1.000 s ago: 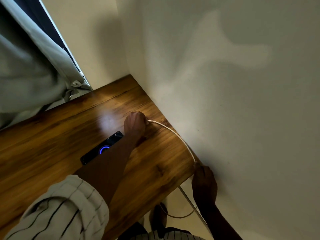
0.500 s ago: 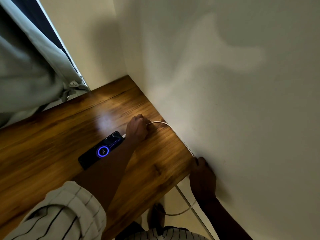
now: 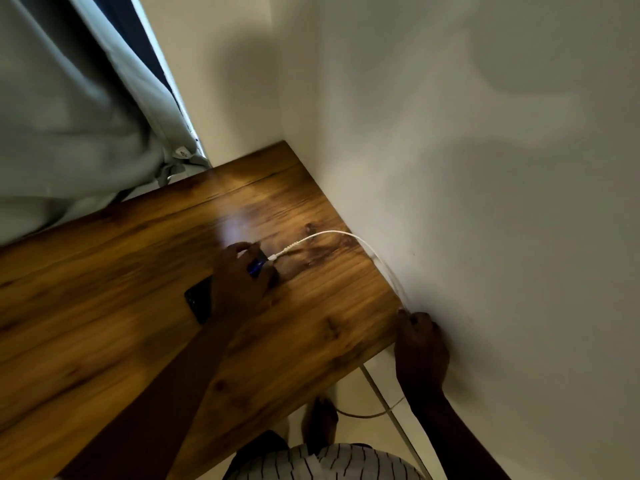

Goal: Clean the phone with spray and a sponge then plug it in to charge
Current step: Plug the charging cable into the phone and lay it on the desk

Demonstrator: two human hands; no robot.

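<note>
A dark phone [image 3: 200, 299] lies flat on the wooden table [image 3: 104, 306], mostly covered by my left hand [image 3: 239, 282], which rests over it with fingers curled at its far end. A white charging cable [image 3: 325, 235] is plugged into that end and arcs right toward the wall, then drops off the table's corner. My right hand [image 3: 420, 351] is at that corner against the wall, fingers closed around the cable where it goes over the edge. No spray or sponge is in view.
A pale wall [image 3: 485, 168] runs along the table's right side. A grey-green curtain [image 3: 69, 116] hangs at the back left. Below the table edge I see the floor, a foot [image 3: 320, 422] and slack cable.
My left hand slid back from the plug end and now covers the phone, hiding its glowing charge ring. The right hand stayed at the table corner on the cable.
</note>
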